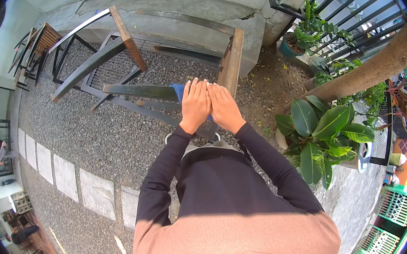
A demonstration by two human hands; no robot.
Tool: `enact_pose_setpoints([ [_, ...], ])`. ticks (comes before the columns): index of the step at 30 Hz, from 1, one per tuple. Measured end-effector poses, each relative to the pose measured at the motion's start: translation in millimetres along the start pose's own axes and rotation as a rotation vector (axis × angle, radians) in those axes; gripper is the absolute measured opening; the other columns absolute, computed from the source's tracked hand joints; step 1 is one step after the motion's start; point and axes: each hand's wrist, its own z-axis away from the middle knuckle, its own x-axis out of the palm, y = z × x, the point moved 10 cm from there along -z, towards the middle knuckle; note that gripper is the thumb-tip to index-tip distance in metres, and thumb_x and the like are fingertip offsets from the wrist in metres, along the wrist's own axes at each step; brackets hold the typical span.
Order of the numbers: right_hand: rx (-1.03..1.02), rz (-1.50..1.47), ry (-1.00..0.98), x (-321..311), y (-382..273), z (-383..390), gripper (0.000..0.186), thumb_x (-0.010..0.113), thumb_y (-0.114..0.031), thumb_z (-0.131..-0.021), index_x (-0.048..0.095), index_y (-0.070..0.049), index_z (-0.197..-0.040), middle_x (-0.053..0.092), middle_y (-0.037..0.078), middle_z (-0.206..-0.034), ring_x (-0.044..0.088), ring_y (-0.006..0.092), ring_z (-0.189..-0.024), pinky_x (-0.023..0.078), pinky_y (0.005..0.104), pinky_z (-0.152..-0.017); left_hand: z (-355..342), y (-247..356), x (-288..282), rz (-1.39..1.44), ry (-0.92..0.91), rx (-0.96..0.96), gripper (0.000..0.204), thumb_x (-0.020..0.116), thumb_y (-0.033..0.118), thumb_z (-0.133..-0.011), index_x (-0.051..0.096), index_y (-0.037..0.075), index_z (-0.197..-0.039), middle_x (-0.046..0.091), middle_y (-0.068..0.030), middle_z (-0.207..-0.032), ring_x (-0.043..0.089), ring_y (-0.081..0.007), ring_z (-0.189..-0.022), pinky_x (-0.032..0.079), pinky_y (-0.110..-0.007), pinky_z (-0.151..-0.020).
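Observation:
Side by side, my left hand [195, 107] and my right hand [224, 107] press down on a blue cloth [178, 91], fingers together and pointing away from me. The cloth peeks out beside my left hand, and a bit of blue shows under the right; most of it is covered by my hands. Beneath them is the near end of a piece of furniture with dark metal bars [142, 90] and a brown wooden slat [232, 64]. My fingertips reach over this frame where bar and slat meet.
A similar metal-and-wood frame [127, 38] lies beyond, on grey gravel [88, 119]. Pale paving slabs [97, 196] run along the left. To the right stand a broad-leaved plant [315, 132], a leaning trunk [366, 72] and a potted plant [294, 43] by a black fence.

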Motion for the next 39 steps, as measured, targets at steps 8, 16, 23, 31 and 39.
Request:
enact_pose_setpoints([
  [8,0.051,0.039,0.018,4,-8,-1,0.065,0.062,-0.018,-0.098,0.049,0.014,-0.153,0.056,0.029,-0.153,0.052,0.0436,-0.145,0.038,0.0527,-0.126,0,-8,-4,0.027,-0.023,0.064,0.044,0.054,0.023,-0.105,0.068,-0.006,-0.136,0.072,-0.0193,-0.130,0.063,-0.0377,-0.132,0.042,-0.051,-0.121],
  [16,0.127,0.057,0.045,13,-21,-12,0.066,0.062,-0.016,-0.098,0.048,0.013,-0.155,0.056,0.028,-0.154,0.052,0.0437,-0.146,0.036,0.0540,-0.127,-5,-24,-17,0.133,-0.045,0.112,0.035,0.058,0.018,-0.103,0.069,-0.005,-0.128,0.073,-0.0180,-0.123,0.067,-0.0362,-0.120,0.048,-0.047,-0.109],
  [23,0.168,0.073,0.041,24,-42,-33,0.065,0.060,-0.016,-0.099,0.047,0.012,-0.156,0.055,0.027,-0.156,0.049,0.0428,-0.150,0.036,0.0545,-0.128,-5,-53,-27,0.146,-0.079,0.146,0.031,0.059,0.018,-0.102,0.069,-0.004,-0.121,0.073,-0.0171,-0.118,0.068,-0.0338,-0.112,0.050,-0.045,-0.103],
  [31,0.161,0.097,0.027,52,-73,-66,0.066,0.061,-0.021,-0.100,0.048,0.011,-0.156,0.054,0.025,-0.156,0.048,0.0410,-0.150,0.034,0.0537,-0.129,0,-99,-60,0.184,0.038,0.197,0.025,0.060,0.019,-0.098,0.069,-0.001,-0.111,0.069,-0.0138,-0.104,0.065,-0.0304,-0.100,0.050,-0.043,-0.095],
  [39,0.156,0.138,0.040,80,-111,-106,0.067,0.063,-0.023,-0.099,0.049,0.009,-0.157,0.057,0.024,-0.153,0.051,0.0387,-0.147,0.036,0.0525,-0.127,10,-159,-78,0.181,-0.073,0.164,0.025,0.059,0.016,-0.102,0.069,-0.002,-0.116,0.072,-0.0153,-0.114,0.067,-0.0322,-0.109,0.051,-0.044,-0.099],
])
